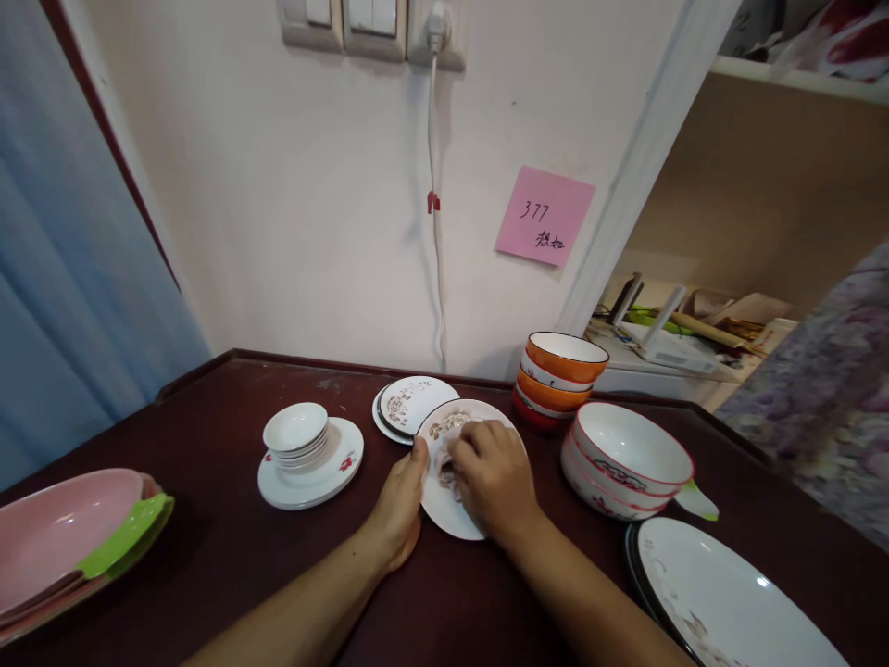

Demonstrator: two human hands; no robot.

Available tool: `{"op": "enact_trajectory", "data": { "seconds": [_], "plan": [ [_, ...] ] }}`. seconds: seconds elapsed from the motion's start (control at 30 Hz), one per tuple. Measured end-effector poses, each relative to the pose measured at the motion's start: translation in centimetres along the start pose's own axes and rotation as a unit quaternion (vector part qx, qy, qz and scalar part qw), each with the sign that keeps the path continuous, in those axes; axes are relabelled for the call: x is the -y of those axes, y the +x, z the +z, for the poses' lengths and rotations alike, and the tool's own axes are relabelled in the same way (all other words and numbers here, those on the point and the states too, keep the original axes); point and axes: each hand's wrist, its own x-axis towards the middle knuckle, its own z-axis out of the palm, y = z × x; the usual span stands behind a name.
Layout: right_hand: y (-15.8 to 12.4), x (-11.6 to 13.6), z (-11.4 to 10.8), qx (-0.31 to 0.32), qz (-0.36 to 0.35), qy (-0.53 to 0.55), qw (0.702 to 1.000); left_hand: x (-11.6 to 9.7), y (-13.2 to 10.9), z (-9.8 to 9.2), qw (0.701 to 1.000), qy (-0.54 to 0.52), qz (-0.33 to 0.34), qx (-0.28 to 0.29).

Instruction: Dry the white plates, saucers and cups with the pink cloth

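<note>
A round white plate (451, 519) with a brown flower print is tilted up over the dark red table. My left hand (403, 505) grips its left edge, thumb on the upper face and fingers underneath. Bunched in my right hand (496, 472) is a pale cloth (446, 463), pressed against the middle of the plate. My right fingers are curled and cover much of the cloth. Just behind lies a small stack of plates (420, 403) with a similar print and dark rims.
Small white dishes (297, 431) sit on white plates (312, 491) to the left. Pink oval dishes (69, 519) are at far left. Orange and white bowls (559, 375), wider white bowls (629, 454) and large oval plates (722, 593) stand on the right.
</note>
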Motion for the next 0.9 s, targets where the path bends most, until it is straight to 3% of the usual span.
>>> {"op": "enact_trajectory", "data": {
  "seconds": [0.1, 0.23, 0.33, 0.43, 0.5, 0.6, 0.73, 0.8, 0.9],
  "plan": [
    [0.0, 1.6, -0.1, 0.048, -0.011, 0.019, 0.999, 0.1, 0.2, -0.3, 1.0, -0.014, 0.008, -0.012],
    [0.4, 3.1, -1.5, 0.115, 0.012, 0.125, 0.985, 0.1, 0.5, -0.8, 0.998, -0.03, 0.004, -0.049],
    [0.8, 2.5, -2.4, 0.169, -0.03, 0.176, 0.969, 0.1, 0.6, -0.9, 0.997, -0.039, 0.014, -0.066],
    [1.3, 0.4, -2.8, 0.216, -0.041, 0.186, 0.958, 0.2, 0.7, -0.7, 0.997, -0.042, 0.011, -0.064],
    [1.5, -1.4, -2.9, 0.202, 0.008, 0.154, 0.967, 0.3, 0.6, -0.5, 0.998, -0.035, -0.002, -0.052],
    [1.6, -2.7, -2.6, 0.126, 0.092, 0.099, 0.983, 0.5, 0.4, -0.4, 1.0, -0.006, -0.013, -0.026],
    [1.1, -0.5, -1.5, 0.047, 0.077, 0.146, 0.985, 0.6, 0.2, -0.5, 0.999, 0.035, -0.012, 0.002],
    [1.0, 1.4, -1.4, 0.065, 0.03, 0.196, 0.978, 0.5, 0.2, -0.6, 0.999, 0.034, -0.005, -0.014],
    [1.0, 3.0, -2.4, 0.158, -0.031, 0.244, 0.956, 0.2, 0.3, -0.7, 0.998, 0.012, -0.009, -0.061]
  ]
}}
